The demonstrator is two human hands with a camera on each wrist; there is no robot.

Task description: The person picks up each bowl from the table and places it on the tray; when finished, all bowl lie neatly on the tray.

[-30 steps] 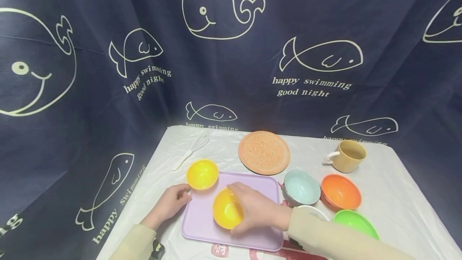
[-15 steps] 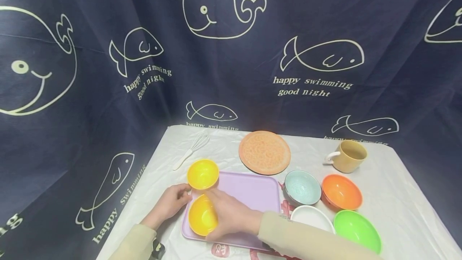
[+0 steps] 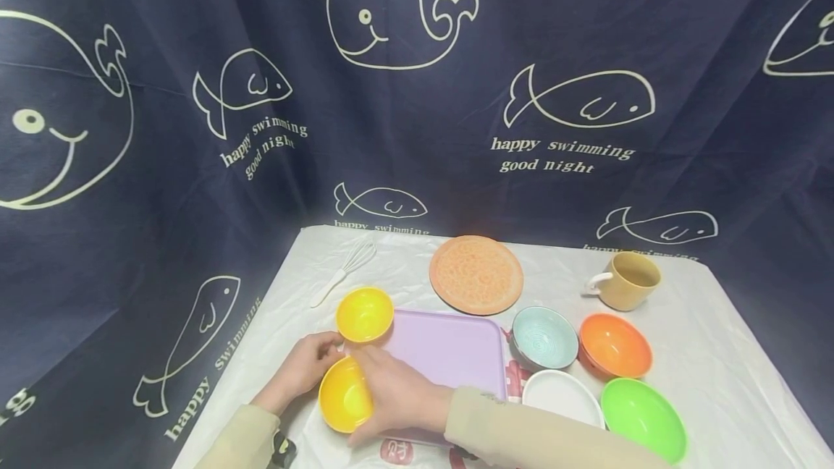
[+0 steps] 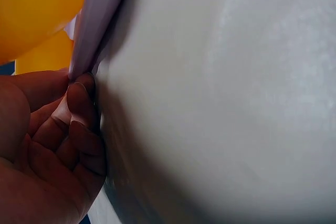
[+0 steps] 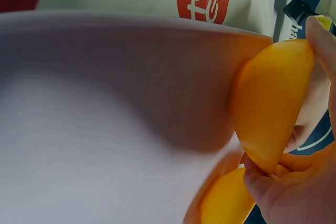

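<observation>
My right hand (image 3: 402, 395) grips a yellow bowl (image 3: 340, 398) by its rim, over the near left corner of a lilac tray (image 3: 449, 349). In the right wrist view that bowl (image 5: 270, 103) stands tilted between thumb and fingers, its shadow on the tray. At the tray's left edge is my left hand (image 3: 302, 368). The left wrist view shows this hand (image 4: 50, 140) pinching the tray's edge (image 4: 97, 19), thumb on one side and curled fingers on the other. A second yellow bowl (image 3: 365, 315) sits at the tray's far left corner.
Right of the tray are a light blue bowl (image 3: 544, 339), an orange bowl (image 3: 615, 346), a white dish (image 3: 563, 398) and a green dish (image 3: 645, 418). Farther back lie a white whisk (image 3: 342, 273), a round orange-brown mat (image 3: 476, 273) and a tan mug (image 3: 625, 282). A dark curtain (image 3: 417, 129) hangs behind.
My right hand has carried the yellow bowl leftward across the tray, from its middle to its left edge. The left hand has stayed at the tray's edge.
</observation>
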